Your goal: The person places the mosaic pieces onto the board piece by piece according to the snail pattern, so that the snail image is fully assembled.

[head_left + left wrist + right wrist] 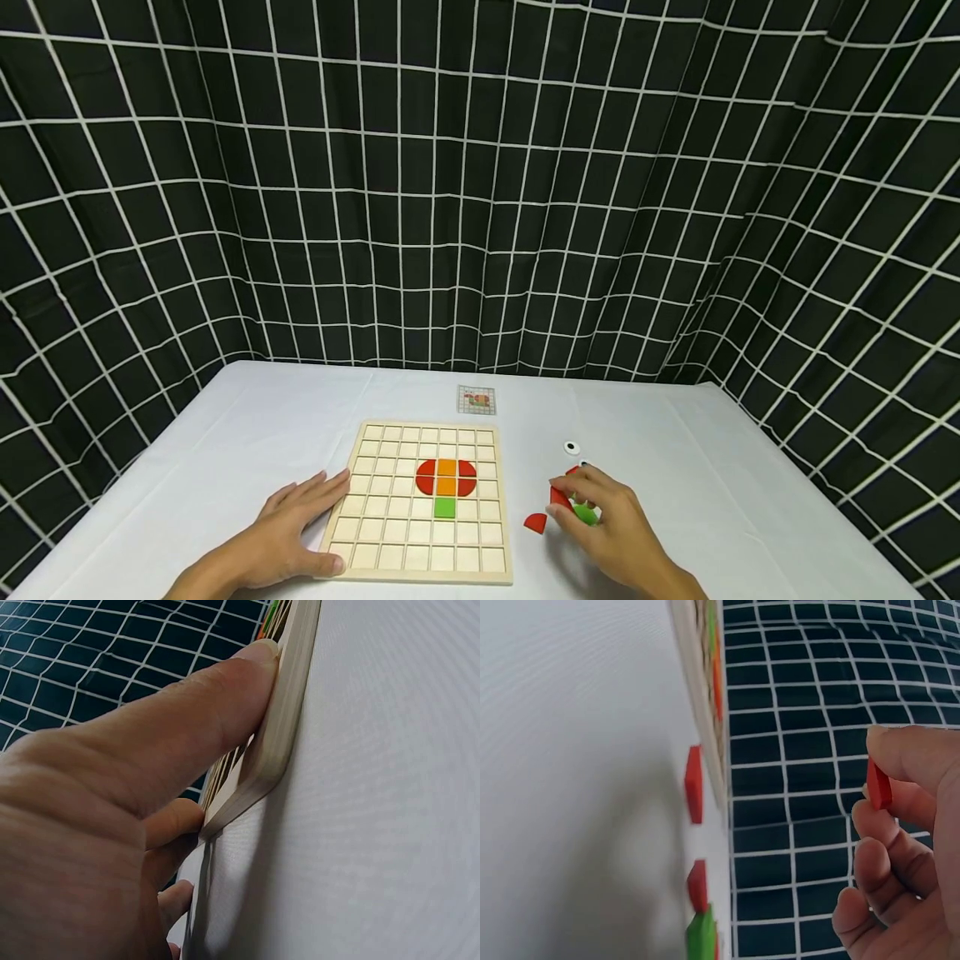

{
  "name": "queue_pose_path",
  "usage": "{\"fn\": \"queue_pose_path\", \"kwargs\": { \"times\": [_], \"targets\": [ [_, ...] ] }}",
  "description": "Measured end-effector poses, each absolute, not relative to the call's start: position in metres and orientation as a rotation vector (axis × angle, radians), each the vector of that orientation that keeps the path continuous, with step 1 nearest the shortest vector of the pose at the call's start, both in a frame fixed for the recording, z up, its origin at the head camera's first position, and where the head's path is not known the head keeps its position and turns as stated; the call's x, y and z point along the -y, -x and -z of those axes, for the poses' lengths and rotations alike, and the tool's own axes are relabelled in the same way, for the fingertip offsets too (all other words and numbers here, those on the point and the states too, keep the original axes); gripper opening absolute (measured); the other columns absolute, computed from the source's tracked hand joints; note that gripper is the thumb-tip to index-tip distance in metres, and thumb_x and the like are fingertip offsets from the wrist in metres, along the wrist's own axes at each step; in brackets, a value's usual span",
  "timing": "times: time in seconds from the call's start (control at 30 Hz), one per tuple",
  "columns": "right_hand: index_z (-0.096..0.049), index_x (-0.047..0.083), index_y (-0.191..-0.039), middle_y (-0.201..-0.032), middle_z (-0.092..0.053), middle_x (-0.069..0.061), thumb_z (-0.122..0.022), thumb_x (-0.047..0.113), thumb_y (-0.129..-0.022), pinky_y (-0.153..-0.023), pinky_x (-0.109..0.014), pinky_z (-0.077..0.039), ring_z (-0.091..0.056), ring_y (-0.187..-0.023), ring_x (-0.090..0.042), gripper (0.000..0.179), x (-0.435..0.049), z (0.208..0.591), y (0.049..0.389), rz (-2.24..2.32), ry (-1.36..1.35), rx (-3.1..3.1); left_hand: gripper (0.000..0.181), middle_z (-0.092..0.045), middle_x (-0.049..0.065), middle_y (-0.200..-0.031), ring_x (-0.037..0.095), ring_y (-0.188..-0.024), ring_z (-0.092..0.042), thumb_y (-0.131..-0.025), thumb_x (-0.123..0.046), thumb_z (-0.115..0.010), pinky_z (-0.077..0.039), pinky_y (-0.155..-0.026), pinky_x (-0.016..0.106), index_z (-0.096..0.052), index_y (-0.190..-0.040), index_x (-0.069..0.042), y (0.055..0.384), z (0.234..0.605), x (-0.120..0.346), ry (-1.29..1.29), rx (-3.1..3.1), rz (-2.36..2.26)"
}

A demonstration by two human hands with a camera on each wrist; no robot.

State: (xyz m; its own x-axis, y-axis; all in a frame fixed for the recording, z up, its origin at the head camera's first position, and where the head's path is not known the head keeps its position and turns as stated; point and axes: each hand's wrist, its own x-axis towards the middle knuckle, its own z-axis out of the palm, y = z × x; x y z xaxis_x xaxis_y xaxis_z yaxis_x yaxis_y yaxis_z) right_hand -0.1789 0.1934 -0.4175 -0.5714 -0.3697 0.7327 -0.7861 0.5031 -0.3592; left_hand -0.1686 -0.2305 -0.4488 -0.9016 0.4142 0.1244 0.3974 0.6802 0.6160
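My left hand (281, 533) lies spread along the left side of a wooden grid board (420, 577); its thumb rests on the near left corner. Red quarter-round pieces (424, 482), orange squares (446, 477) and a green square (445, 507) sit in the grid cells. To the right of the board, my right hand (611, 521) pinches a red piece (879, 784) between thumb and fingers, above the table. Beneath and around this hand lie a loose red quarter-round piece (536, 523), a green piece (586, 514) and other red pieces, partly hidden.
Behind the board lies a small pattern card (477, 400). A white eye piece with a black dot (572, 447) lies beyond my right hand, with another partly covered. A white cloth (285, 417) covers the table, and a black curtain with white grid lines (480, 208) surrounds it.
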Motion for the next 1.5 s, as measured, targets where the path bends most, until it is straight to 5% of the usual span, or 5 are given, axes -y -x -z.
{"fn": "queue_pose_path", "kwargs": {
  "times": [1.5],
  "targets": [
    [-0.073, 0.011, -0.1, -0.088, -0.061, 0.012, -0.079, 0.01, -0.079, -0.063, -0.028, -0.049, -0.057, -0.076, -0.008, 0.022, -0.107, 0.413, 0.202, -1.113, -0.987, 2.228, 0.103, -0.03, 0.013, -0.154, 0.044, -0.141, -0.013, -0.068, -0.055, -0.077, 0.002, -0.105, 0.061, -0.038, -0.146, -0.001, 0.169, 0.443, 0.231, -0.635, -2.825, -1.067]
  ]
}}
